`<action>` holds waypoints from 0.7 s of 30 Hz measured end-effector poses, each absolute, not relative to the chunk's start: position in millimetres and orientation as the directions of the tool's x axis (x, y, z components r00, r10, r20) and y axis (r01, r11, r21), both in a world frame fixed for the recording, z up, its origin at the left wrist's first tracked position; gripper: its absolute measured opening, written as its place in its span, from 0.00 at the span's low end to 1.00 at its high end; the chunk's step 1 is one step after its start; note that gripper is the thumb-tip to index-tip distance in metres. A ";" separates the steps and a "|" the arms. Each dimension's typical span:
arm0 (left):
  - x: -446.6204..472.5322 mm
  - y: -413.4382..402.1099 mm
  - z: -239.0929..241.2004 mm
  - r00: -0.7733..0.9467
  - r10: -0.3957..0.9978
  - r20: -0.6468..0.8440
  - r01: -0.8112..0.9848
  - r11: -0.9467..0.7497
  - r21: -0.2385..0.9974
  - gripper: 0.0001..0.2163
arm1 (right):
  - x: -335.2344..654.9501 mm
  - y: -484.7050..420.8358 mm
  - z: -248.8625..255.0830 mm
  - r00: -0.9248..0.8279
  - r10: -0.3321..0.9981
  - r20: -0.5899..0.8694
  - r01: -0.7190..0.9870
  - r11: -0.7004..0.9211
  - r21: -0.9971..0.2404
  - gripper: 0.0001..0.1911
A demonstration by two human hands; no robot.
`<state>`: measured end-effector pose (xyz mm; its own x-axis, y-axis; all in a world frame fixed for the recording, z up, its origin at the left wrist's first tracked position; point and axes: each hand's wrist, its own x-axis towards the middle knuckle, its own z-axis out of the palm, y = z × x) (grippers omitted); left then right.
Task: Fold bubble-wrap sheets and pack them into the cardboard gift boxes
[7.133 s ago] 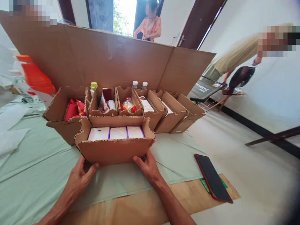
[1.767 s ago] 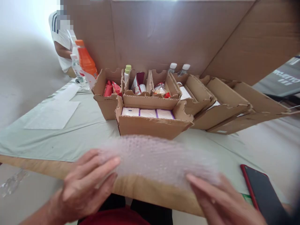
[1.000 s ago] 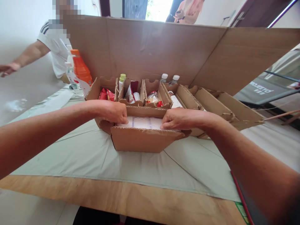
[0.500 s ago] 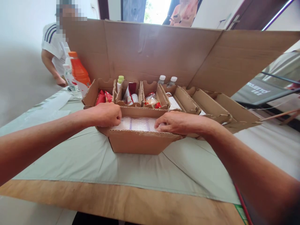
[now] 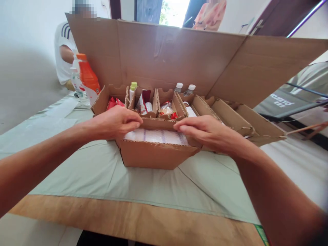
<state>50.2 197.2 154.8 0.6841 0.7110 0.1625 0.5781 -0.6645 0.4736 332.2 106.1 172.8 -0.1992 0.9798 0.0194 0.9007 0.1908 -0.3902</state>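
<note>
Both hands, left hand (image 5: 116,121) and right hand (image 5: 205,131), pinch the far edge of the bubble wrap (image 5: 156,136) lying over the near cardboard box (image 5: 153,155) on the table (image 5: 143,225).

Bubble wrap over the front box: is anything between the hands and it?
Nothing visible. Both hands are already at the bubble wrap, which lies over the white packs in the front box. The left hand pinches at its left end and the right hand at its right end, above the box's open top.
</note>
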 end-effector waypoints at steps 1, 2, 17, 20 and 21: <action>38.0 186.7 151.8 0.629 0.741 0.235 0.585 -0.650 0.485 0.14 | 341.2 91.0 166.7 -0.091 0.982 0.167 0.882 0.157 -0.444 0.15; 25.0 175.3 145.3 0.547 0.774 0.319 0.596 -0.628 0.501 0.14 | 350.8 74.7 157.6 0.045 0.952 0.302 0.856 0.119 -0.503 0.14; 59.2 132.2 9.8 0.239 0.938 0.251 0.188 -0.298 0.936 0.51 | 313.2 50.9 12.3 0.318 0.882 0.348 0.447 0.184 -0.875 0.41; 41.2 100.2 4.2 0.212 0.941 0.263 0.216 -0.308 0.927 0.49 | 296.2 19.9 7.6 0.334 0.864 0.376 0.458 0.200 -0.866 0.39; 31.3 89.4 4.4 0.173 0.950 0.260 0.230 -0.295 0.927 0.48 | 288.7 12.3 8.9 0.323 0.864 0.386 0.462 0.212 -0.861 0.38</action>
